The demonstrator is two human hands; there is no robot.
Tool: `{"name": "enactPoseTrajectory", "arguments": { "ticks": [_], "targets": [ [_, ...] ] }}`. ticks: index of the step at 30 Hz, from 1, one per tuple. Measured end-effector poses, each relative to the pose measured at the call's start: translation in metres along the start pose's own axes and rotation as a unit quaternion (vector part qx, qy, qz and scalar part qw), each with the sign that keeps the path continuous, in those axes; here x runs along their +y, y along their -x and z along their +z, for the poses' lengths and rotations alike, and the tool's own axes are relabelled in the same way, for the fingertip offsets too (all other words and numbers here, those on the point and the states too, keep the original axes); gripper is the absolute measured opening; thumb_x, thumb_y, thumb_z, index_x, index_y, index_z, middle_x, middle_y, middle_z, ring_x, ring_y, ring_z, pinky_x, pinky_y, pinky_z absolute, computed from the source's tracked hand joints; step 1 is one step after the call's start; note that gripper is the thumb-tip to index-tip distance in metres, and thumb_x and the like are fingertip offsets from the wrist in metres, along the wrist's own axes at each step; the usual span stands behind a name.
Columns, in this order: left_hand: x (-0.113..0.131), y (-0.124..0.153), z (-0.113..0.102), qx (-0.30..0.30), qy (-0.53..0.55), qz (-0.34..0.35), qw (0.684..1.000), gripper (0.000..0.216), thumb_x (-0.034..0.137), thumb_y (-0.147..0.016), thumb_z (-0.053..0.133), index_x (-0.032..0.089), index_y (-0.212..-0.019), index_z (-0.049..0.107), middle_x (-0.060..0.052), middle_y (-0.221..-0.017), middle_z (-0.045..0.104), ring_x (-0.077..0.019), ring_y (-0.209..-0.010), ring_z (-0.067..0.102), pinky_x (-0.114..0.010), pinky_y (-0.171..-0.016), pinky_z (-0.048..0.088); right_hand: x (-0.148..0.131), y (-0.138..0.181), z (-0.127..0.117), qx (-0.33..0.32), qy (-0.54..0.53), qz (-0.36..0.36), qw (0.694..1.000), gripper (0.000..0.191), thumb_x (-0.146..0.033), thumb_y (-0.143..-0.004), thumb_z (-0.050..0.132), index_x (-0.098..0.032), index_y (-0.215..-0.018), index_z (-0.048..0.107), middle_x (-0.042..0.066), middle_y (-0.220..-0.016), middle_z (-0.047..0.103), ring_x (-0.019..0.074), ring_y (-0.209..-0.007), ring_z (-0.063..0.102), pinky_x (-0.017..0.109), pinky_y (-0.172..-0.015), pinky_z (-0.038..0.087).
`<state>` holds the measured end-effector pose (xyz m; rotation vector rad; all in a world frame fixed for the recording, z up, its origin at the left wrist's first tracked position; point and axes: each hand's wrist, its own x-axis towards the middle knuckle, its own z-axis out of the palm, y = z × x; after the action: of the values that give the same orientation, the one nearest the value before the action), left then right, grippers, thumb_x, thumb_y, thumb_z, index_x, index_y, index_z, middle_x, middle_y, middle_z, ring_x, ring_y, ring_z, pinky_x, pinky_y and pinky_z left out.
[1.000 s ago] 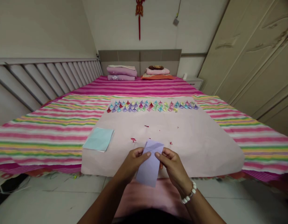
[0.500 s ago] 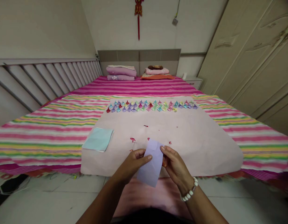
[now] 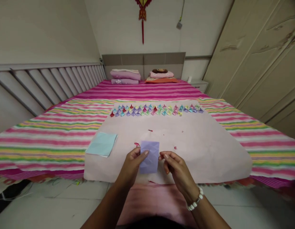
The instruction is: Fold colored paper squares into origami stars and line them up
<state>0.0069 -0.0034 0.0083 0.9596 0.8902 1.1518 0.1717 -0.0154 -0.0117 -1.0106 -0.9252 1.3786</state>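
Observation:
A purple sheet of paper (image 3: 149,160), creased and rectangular, is held up over the front of the pale sheet (image 3: 200,149). My left hand (image 3: 135,162) pinches its left side, thumb on top and fingers behind. My right hand (image 3: 175,163), with a white bead bracelet at the wrist, is beside the paper's right edge. Its fingers are loosely bent and apart, with nothing seen in them. Small folded paper pieces (image 3: 144,109) in many colours stand in rows at the back of the pale sheet. To the left lies a stack of light blue paper (image 3: 102,144).
Small red scraps (image 3: 136,144) lie scattered on the pale sheet, which covers part of a striped bedspread (image 3: 49,133). Folded bedding (image 3: 125,75) is piled by the headboard (image 3: 128,60). A railing (image 3: 54,82) runs along the left, a wardrobe (image 3: 257,63) along the right.
The purple paper has turned from slanted to nearly upright and shows a different, shorter outline. My right hand has come off its upper right corner and sits slightly lower.

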Motion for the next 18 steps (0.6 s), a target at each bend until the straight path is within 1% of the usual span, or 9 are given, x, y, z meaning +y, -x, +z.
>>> {"name": "enactPoseTrajectory", "arguments": {
  "ticks": [2,4,6,7,10,12,14,16,18],
  "targets": [
    [-0.0003,-0.0004,0.0003,0.000,0.003,0.011,1.000,0.027,0.032,-0.078,0.066,0.014,-0.099,0.068,-0.005,-0.082,0.072,-0.0184,-0.073,0.065,-0.030,-0.072,0.047,0.0009,0.0009,0.0004,-0.007,0.009,-0.007,1.000,0.026,-0.038,-0.069,0.073,-0.017,-0.084,0.070,0.000,-0.070,0.062,0.0049,-0.043,0.041,0.022,-0.044,0.030],
    [-0.0003,0.0000,0.0015,-0.008,0.007,0.018,1.000,0.028,0.031,-0.078,0.066,0.014,-0.101,0.068,-0.006,-0.085,0.073,-0.0192,-0.076,0.065,-0.030,-0.073,0.048,0.0022,0.0022,0.0014,-0.003,0.025,-0.018,1.000,0.029,-0.034,-0.065,0.077,-0.017,-0.087,0.070,-0.006,-0.056,0.053,0.0048,-0.041,0.037,0.020,-0.041,0.028],
    [-0.0001,0.0009,0.0030,-0.019,0.005,0.021,1.000,0.029,0.030,-0.078,0.067,0.015,-0.103,0.068,-0.007,-0.090,0.073,-0.0209,-0.082,0.065,-0.032,-0.077,0.048,0.0027,0.0040,0.0028,-0.016,0.033,-0.010,0.999,0.033,-0.036,-0.067,0.076,-0.017,-0.093,0.069,-0.010,-0.045,0.042,0.0048,-0.036,0.031,0.019,-0.037,0.022],
    [-0.0002,0.0013,0.0034,-0.022,-0.001,0.023,1.000,0.030,0.030,-0.077,0.067,0.016,-0.103,0.068,-0.007,-0.094,0.073,-0.0222,-0.086,0.065,-0.033,-0.080,0.047,0.0025,0.0049,0.0037,-0.033,0.031,0.002,0.999,0.033,-0.037,-0.070,0.073,-0.017,-0.096,0.068,-0.010,-0.042,0.041,0.0050,-0.034,0.029,0.019,-0.036,0.021],
    [-0.0023,0.0013,0.0023,0.007,-0.043,0.044,0.998,0.033,0.029,-0.072,0.072,0.018,-0.102,0.069,-0.008,-0.109,0.069,-0.0267,-0.108,0.058,-0.036,-0.092,0.043,0.0006,0.0068,0.0053,-0.075,0.023,0.010,0.997,0.028,-0.039,-0.077,0.066,-0.016,-0.093,0.069,-0.004,-0.050,0.057,0.0062,-0.033,0.038,0.021,-0.037,0.028],
    [-0.0055,0.0001,-0.0006,0.059,-0.074,0.069,0.993,0.038,0.027,-0.068,0.075,0.022,-0.105,0.068,-0.008,-0.123,0.062,-0.0271,-0.123,0.047,-0.036,-0.101,0.035,-0.0003,0.0070,0.0045,-0.053,0.041,-0.024,0.997,0.024,-0.036,-0.078,0.065,-0.017,-0.091,0.070,-0.001,-0.057,0.063,0.0093,-0.039,0.048,0.024,-0.044,0.038],
    [-0.0085,-0.0014,-0.0038,0.118,-0.067,0.069,0.988,0.045,0.029,-0.068,0.075,0.023,-0.111,0.064,-0.007,-0.133,0.054,-0.0258,-0.130,0.040,-0.034,-0.104,0.031,0.0005,0.0067,0.0024,-0.011,0.076,-0.067,0.995,0.022,-0.033,-0.079,0.065,-0.019,-0.095,0.071,-0.001,-0.054,0.062,0.0132,-0.046,0.053,0.028,-0.052,0.043],
    [-0.0093,-0.0020,-0.0053,0.156,-0.004,0.009,0.988,0.043,0.037,-0.072,0.071,0.022,-0.111,0.062,-0.009,-0.135,0.051,-0.0253,-0.127,0.043,-0.033,-0.100,0.037,0.0032,0.0067,-0.0001,0.020,0.117,-0.116,0.986,0.022,-0.029,-0.079,0.064,-0.022,-0.099,0.071,-0.001,-0.055,0.062,0.0152,-0.050,0.056,0.030,-0.055,0.046],
    [-0.0071,-0.0008,-0.0040,0.134,0.088,-0.098,0.982,0.043,0.049,-0.077,0.062,0.017,-0.106,0.063,-0.014,-0.128,0.056,-0.0258,-0.117,0.053,-0.033,-0.092,0.044,0.0073,0.0073,-0.0017,0.037,0.160,-0.175,0.971,0.021,-0.025,-0.079,0.062,-0.025,-0.099,0.071,0.002,-0.071,0.066,0.0146,-0.053,0.058,0.030,-0.056,0.047]
  ]
}}
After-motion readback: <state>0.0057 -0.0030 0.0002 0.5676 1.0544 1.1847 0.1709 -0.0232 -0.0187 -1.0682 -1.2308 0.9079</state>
